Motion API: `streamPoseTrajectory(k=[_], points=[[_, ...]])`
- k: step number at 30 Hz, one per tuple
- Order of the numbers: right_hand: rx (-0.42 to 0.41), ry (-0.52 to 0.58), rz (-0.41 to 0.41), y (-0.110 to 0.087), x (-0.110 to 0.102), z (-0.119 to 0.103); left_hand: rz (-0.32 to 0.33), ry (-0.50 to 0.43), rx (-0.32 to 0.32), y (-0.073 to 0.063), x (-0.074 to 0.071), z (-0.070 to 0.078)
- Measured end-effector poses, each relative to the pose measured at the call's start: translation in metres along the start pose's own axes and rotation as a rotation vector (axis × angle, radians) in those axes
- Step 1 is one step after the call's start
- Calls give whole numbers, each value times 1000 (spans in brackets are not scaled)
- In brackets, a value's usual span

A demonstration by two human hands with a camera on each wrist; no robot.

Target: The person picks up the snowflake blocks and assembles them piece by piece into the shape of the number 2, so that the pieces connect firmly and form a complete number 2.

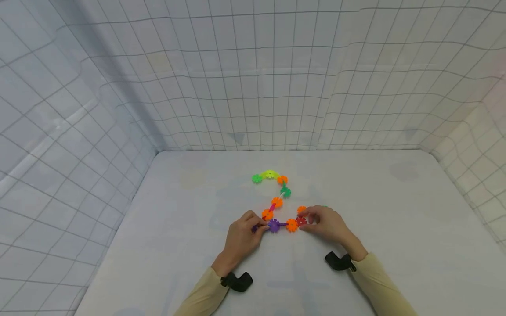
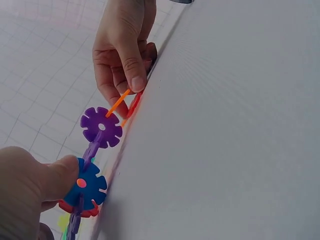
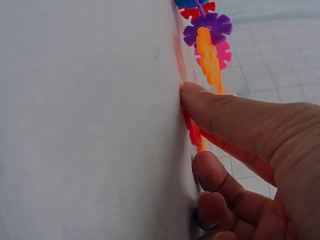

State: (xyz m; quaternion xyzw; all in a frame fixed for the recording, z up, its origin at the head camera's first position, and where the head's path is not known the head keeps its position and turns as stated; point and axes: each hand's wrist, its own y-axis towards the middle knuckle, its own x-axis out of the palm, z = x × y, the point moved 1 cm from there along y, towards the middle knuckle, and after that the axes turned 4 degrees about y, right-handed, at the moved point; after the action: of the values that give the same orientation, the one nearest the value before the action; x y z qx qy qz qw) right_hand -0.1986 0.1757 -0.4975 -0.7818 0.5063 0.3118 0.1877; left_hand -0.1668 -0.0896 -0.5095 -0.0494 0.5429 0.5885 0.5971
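Note:
A winding chain of notched plastic flower discs lies on the table. Its near end runs sideways between the hands, with a purple disc [image 1: 274, 225] and an orange disc [image 1: 292, 225] in that stretch. My left hand [image 1: 242, 237] pinches a blue disc [image 2: 94, 187] between thumb and fingers, as the left wrist view shows. A second purple disc [image 2: 101, 127] follows it there. At the chain's right end, my right hand [image 1: 330, 224] pinches a red disc [image 1: 301, 220] between thumb and index finger. Another orange disc [image 1: 302, 210] lies just beyond those fingertips.
The chain bends away through a green disc [image 1: 285, 192] and yellow pieces [image 1: 270, 174] to a light-green disc [image 1: 257, 178]. A small green piece [image 1: 325, 206] peeks out behind the right hand. Pale sheeting with a grid [image 1: 253, 87] encloses the white table [image 1: 189, 245].

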Motion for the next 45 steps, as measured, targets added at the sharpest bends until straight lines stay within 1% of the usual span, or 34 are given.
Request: streamPoseTrajectory(k=[6, 9, 11, 12, 14, 17, 19, 21, 23, 24, 26, 29, 32, 35, 37, 39, 42, 45], points=[[-7, -24, 11, 0, 0, -1, -13, -9, 18, 0, -2, -1], [26, -6, 21, 0, -1, -1, -20, 0, 23, 0, -3, -1], [64, 39, 19, -1, -2, 1, -22, 11, 26, 0, -2, -1], [92, 75, 12, -2, -3, 2, -25, 18, 25, 0, -3, -1], [153, 187, -15, -4, -5, 4, -30, 23, 21, 0, -3, 0], [217, 409, -68, -5, -7, 7, -37, 17, 7, 0, -4, 0], [231, 580, -112, -5, -7, 7, -41, 11, -3, 1, -3, -1], [229, 715, -156, -5, -6, 6, -43, 5, -10, 1, -3, -1], [223, 801, -189, -5, -3, 4, -43, -1, -12, 1, -3, -2], [221, 826, -198, -5, -2, 3, -44, -2, -12, 1, -2, -2], [227, 844, -203, -5, 1, 2, -44, -7, -7, 0, -2, -2], [242, 860, -186, -4, 3, 2, -39, -1, 7, 0, -3, -2], [233, 873, -183, -3, 3, 2, -20, 13, 23, 1, -3, -2], [217, 885, -189, -3, 3, 2, 1, 35, 32, 4, -2, 2], [215, 886, -191, -3, 3, 3, 3, 58, 41, 8, 0, 6], [227, 888, -183, -3, 3, 3, -15, 94, 62, 14, 4, 12], [228, 888, -178, -4, 4, 3, -55, 127, 113, 22, 10, 21], [225, 891, -183, -5, 5, 3, -88, 135, 152, 27, 14, 28]])
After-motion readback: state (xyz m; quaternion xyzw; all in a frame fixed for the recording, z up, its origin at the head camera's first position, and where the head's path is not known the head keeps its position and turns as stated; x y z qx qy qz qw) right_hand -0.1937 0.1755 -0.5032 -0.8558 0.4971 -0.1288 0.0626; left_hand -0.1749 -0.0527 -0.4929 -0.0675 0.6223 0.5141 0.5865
